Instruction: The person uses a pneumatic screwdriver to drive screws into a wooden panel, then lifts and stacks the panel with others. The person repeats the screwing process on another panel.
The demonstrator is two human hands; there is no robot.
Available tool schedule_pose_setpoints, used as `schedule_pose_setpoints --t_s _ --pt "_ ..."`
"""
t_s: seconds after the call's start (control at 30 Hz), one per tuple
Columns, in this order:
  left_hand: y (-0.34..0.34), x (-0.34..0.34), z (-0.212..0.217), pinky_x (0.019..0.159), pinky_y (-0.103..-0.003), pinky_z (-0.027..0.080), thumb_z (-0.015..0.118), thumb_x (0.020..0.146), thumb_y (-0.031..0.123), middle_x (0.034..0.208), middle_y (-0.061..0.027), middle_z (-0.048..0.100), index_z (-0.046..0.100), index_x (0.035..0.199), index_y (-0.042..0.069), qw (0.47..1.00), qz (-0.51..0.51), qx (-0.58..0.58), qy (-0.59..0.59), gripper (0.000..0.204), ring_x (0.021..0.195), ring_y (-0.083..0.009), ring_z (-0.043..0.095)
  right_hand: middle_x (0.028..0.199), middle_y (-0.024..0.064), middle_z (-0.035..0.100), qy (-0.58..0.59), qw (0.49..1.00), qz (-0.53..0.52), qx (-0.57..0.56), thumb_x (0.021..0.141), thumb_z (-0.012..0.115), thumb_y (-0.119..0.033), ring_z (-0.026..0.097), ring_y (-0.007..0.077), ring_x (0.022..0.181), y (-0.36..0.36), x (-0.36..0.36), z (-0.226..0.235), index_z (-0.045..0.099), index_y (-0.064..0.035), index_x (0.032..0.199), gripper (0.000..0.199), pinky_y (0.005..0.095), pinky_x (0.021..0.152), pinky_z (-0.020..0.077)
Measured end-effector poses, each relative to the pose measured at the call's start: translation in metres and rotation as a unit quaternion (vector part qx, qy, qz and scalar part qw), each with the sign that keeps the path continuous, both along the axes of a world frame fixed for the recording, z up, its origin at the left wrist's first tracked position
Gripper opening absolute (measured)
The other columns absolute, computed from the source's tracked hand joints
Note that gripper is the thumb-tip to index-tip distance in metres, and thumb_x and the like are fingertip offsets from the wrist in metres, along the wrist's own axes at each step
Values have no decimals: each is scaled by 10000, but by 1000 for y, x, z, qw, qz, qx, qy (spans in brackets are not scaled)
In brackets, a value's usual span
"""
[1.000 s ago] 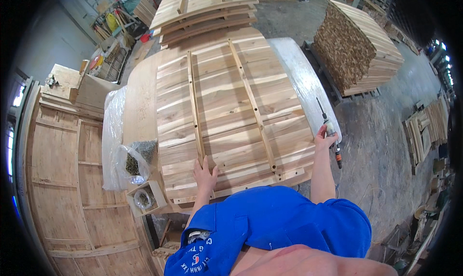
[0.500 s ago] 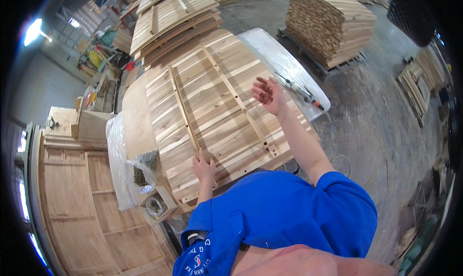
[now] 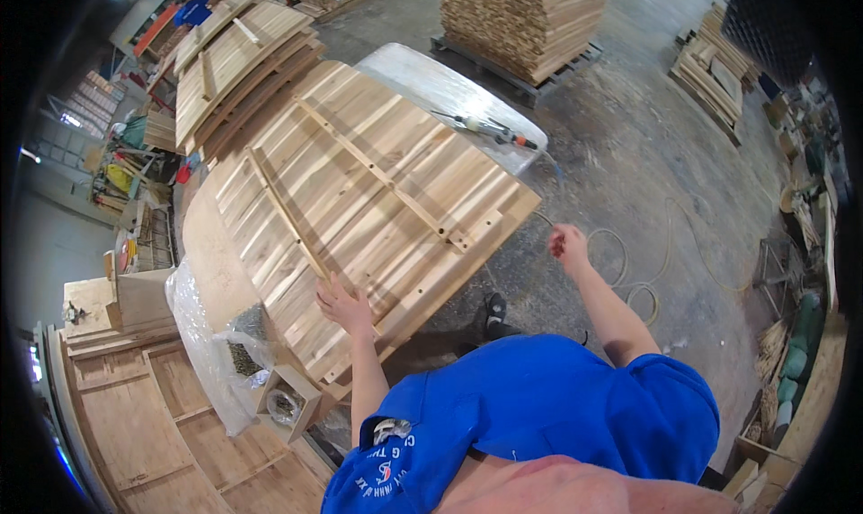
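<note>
Left hand point(image 3: 344, 305) spread flat on the wooden panel's point(image 3: 360, 199) near edge, likely steadying it; right hand point(image 3: 569, 244) beside the panel, pinching something small.

A single head-worn fisheye camera looks steeply down from above the person's own chest, so the blue shirt point(image 3: 539, 424) fills the lower edge and both forearms rise from it into the frame. The view faces forward and down over a slatted wooden panel point(image 3: 360, 208) that sits close, at arm's length, with the left hand point(image 3: 342, 305) flat on its near edge. The right hand point(image 3: 569, 244) hangs over the concrete floor point(image 3: 647, 146) to the right. Farther off, stacked lumber point(image 3: 521, 20) curves along the dark circular rim, where straight edges bend.
</note>
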State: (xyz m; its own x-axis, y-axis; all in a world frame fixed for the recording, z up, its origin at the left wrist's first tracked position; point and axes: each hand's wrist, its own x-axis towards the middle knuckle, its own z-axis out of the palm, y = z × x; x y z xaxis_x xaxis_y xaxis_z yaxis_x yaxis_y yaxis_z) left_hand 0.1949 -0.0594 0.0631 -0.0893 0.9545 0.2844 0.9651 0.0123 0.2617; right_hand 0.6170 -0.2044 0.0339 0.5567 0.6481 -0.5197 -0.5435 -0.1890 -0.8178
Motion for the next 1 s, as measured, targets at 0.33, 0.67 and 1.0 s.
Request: schedule_pose_setpoints --t_s 0.33,0.67,1.0 --pt "-102 243 14 714 -361 483 542 830 165 896 -141 635 605 985 41 771 -516 -220 -301 209 801 -305 610 693 130 646 -247 805 375 -389 716 522 -186 629 235 542 -251 81 -104 650 -10 825 243 339 536 513" --pt "-123 441 -52 945 -458 388 579 779 240 1305 -209 381 472 1229 107 786 -533 -304 -81 481 1161 -426 411 770 117 652 -461 803 184 -329 766 521 -162 639 191 618 -288 267 -88 648 -15 905 239 326 602 506" --pt "7 536 -17 999 -464 303 589 741 245 1238 -251 434 446 1201 -10 943 -278 -51 -178 545 1149 -407 398 781 115 660 -241 905 205 -285 786 550 -173 651 189 654 -279 302 -84 620 -13 1000 277 321 622 509"
